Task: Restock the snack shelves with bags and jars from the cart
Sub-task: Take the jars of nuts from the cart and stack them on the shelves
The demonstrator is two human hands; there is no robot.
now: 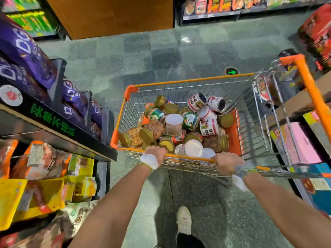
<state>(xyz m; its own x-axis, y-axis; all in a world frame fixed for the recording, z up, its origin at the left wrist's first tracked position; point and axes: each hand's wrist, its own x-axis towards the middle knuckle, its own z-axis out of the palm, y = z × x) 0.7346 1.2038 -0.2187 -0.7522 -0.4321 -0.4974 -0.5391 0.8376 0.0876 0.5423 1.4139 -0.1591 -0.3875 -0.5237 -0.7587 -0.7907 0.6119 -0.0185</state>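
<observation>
An orange-rimmed wire cart (193, 80) stands in the aisle in front of me, full of snack jars. Several gold-lidded jars (146, 135) of nuts lie on its left side, white-lidded tubs (193, 148) at the near edge, and red-and-white canisters (206, 106) at the far right. My left hand (155, 153) grips the cart's near orange rim. My right hand (226, 162) grips the same rim further right. Both wrists carry white wraps with green bands.
Snack shelves on the left hold purple bags (26, 51) above and orange and yellow bags (41, 176) below. Boxes and a second orange cart handle (308, 76) crowd the right. A wooden panel (111, 15) and far shelves (232, 6) stand ahead. My shoe (183, 219) is on the tiled floor.
</observation>
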